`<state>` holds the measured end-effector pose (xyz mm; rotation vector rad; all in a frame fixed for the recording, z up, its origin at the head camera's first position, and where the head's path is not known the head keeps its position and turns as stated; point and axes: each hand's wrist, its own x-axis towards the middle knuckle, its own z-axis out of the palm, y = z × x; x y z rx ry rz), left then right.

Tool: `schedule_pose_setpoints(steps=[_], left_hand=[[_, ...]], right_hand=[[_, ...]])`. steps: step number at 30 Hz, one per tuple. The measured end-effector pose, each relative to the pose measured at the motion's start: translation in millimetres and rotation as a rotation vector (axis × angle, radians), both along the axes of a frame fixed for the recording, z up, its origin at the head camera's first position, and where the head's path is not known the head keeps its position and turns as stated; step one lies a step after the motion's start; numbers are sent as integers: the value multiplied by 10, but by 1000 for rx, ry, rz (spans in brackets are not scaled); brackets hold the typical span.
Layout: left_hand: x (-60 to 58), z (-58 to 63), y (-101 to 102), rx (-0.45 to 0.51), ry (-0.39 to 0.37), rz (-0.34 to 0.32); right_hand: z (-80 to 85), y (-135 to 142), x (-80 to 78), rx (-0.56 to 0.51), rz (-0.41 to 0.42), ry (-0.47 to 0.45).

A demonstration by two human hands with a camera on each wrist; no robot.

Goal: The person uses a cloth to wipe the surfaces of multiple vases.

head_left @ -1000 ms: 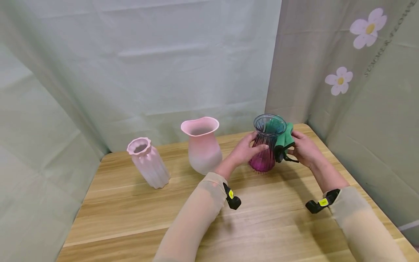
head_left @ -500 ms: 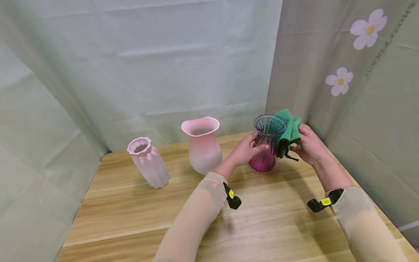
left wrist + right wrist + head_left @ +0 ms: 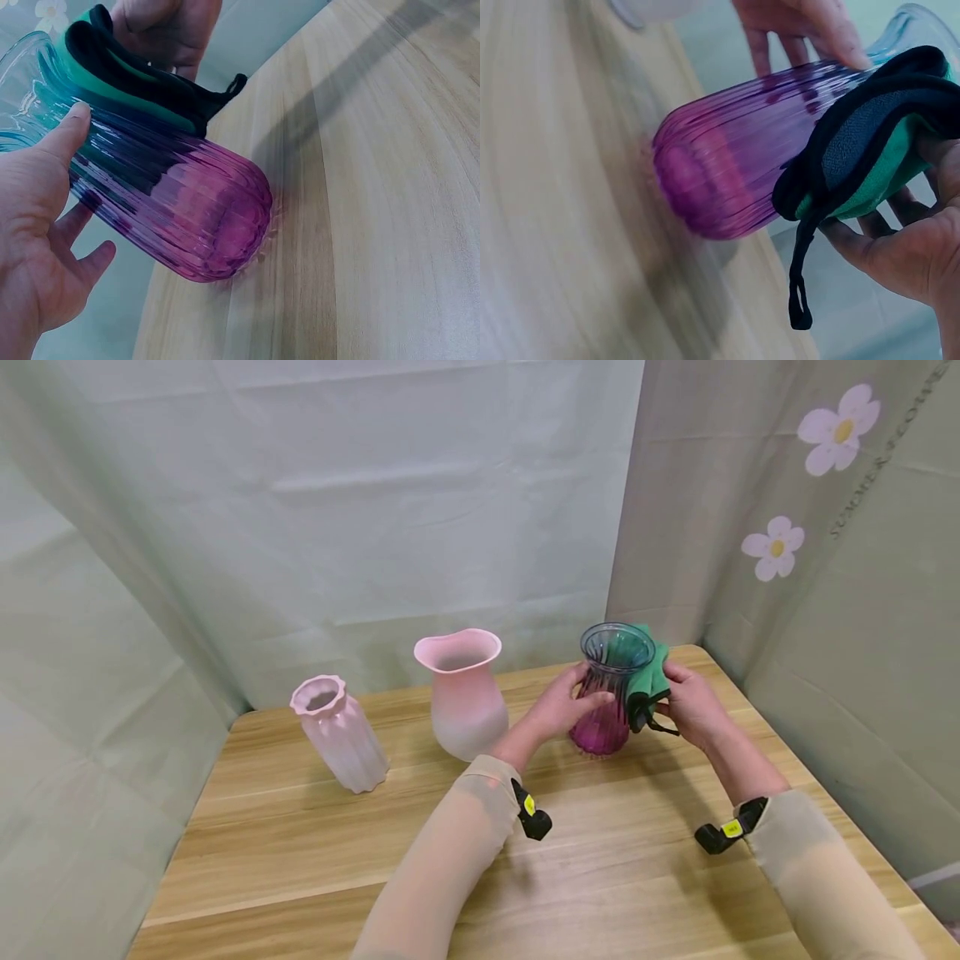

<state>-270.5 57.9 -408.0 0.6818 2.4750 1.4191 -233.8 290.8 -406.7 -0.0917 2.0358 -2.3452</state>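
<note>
A ribbed glass vase (image 3: 600, 727), blue at the flared rim and magenta at the base, stands upright at the back right of the table. My left hand (image 3: 557, 703) grips its left side, thumb across the front and fingers around behind, as the left wrist view shows. On the vase's right side my right hand (image 3: 696, 703) holds a folded green cloth (image 3: 651, 681) against the glass. The cloth has black edging and a black hanging loop (image 3: 800, 292) that dangles below it. Part of the green shows through the glass (image 3: 225, 217).
A pink-to-white vase (image 3: 468, 714) with a wavy rim stands left of my left hand. Further left is a small pale pink fluted vase (image 3: 345, 739). The wooden table (image 3: 300, 852) meets fabric curtains (image 3: 420, 518) at its back and sides.
My right hand with the cloth moved slightly out to the right and up, then back in against the vase. My left hand and the vase stayed in place.
</note>
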Motion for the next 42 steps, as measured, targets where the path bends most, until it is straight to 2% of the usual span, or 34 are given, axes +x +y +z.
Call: schedule_pose_setpoints(steps=[4,7,12,17,24,32,37,42], left_hand=[[-5,-2,2,-4,11,6],[-6,3,5,-10,19,1],[-5,13,9,-8,17,-5],[-22,10,9,13,23,-6],[-29,-6,18,9,36,-9],[-28,-11,3,5,40,-10],[-26,-13,3,-1,43,-12],[-17,-9,6,-12,48,-13]], right_hand=[[-134,14,13,117,-21,33],[-287,46,44,172,-17,16],[-515,69,106,199,-28,-72],[-567,48,102,176,-41,-92],[-442,23,77,-81,-4,-111],[-140,-4,14,-156,53,-39],[72,9,15,-273,86,-26],[172,39,4,-376,96,-36]])
